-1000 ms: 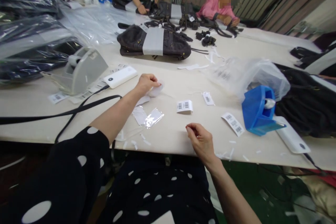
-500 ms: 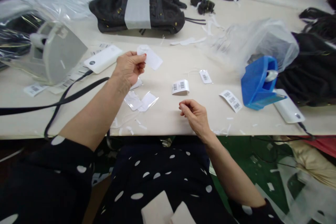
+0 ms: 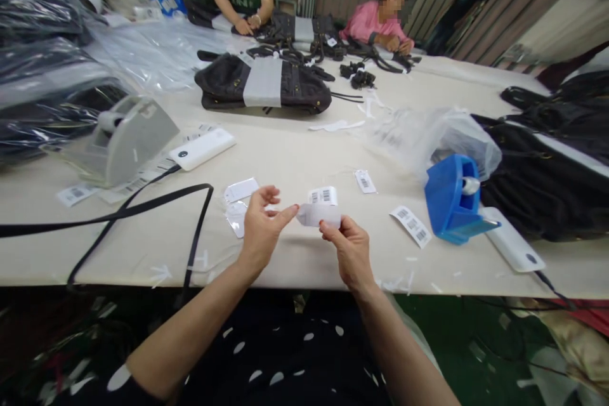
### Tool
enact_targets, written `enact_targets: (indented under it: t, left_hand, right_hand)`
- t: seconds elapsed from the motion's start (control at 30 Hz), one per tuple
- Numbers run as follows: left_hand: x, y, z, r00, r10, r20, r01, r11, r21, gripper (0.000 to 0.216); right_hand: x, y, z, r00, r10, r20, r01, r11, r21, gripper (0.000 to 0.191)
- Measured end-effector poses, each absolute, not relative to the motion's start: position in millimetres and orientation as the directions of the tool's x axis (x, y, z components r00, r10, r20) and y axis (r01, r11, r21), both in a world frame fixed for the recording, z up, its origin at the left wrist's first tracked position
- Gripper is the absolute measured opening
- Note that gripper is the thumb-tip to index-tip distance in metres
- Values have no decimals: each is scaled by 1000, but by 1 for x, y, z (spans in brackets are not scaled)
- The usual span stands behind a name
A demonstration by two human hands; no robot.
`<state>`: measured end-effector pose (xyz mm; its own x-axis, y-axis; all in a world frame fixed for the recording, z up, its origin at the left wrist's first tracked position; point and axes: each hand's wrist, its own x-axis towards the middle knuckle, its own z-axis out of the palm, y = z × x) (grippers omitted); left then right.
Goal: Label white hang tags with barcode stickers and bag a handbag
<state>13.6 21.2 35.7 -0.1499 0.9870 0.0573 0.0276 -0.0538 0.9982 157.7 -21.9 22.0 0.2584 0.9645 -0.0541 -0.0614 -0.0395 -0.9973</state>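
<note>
White tag (image 3: 318, 216) is pinched by right hand (image 3: 351, 247), over near side of table (image 3: 295, 266) | left hand (image 3: 264, 228) is held fingers parted, thumb at tag's pointed end | barcode label (image 3: 326, 194), part-covered just behind, could be snagged if tag is dipped | dark bag (image 3: 304, 85) seen beyond

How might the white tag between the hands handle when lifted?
The white tag probably resists bending a little, since it extends toward the left hand without obvious sag. It seems light, being thin and merely pinched in the right hand.
</note>
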Motion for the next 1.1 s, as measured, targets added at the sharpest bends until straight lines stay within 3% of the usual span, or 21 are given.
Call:
enact_targets:
  t: [0.03, 0.1, 0.2, 0.27, 0.33, 0.43, 0.6, 0.87, 1.1]
  left_hand:
    - [9, 21, 40, -151, 967, 205, 155, -182, 971, 54]
    - [2, 23, 51, 85, 920, 383, 310, -389, 868, 58]
    - [1, 24, 59, 503, 808, 307, 317, -502, 804, 43]
    - [5, 24, 56, 589, 789, 172, 344, -438, 831, 22]
    - [9, 22, 48, 589, 807, 41, 348, -299, 889, 11]
    - [15, 14, 35, 563, 818, -119, 252, -32, 967, 18]
    - [26, -5, 24, 557, 775, -300, 43, 334, 942, 23]
    - [34, -17, 20, 502, 756, -420, -41, 506, 861, 28]
    - [33, -21, 21, 461, 779, -425, -39, 496, 867, 33]
  right_hand:
    - [162, -24, 26, 199, 980, -25, 58, -38, -998, 16]
    - [168, -26, 35, 69, 998, 6, 263, -12, -965, 18]
    - [175, -28, 45, -26, 999, 25, 392, 33, -919, 22]
    - [181, -29, 45, -26, 1000, 13, 386, 22, -922, 21]
    - [188, -31, 41, -14, 999, -34, 303, -29, -953, 18]
    - [195, -33, 31, 19, 994, -104, 121, -106, -987, 18]
    - [190, -33, 20, 160, 978, -135, -120, -116, -986, 15]
    - [177, -25, 19, 328, 932, -156, -315, -48, -948, 18]
    - [172, -24, 13, 407, 891, -203, -353, -51, -934, 20]
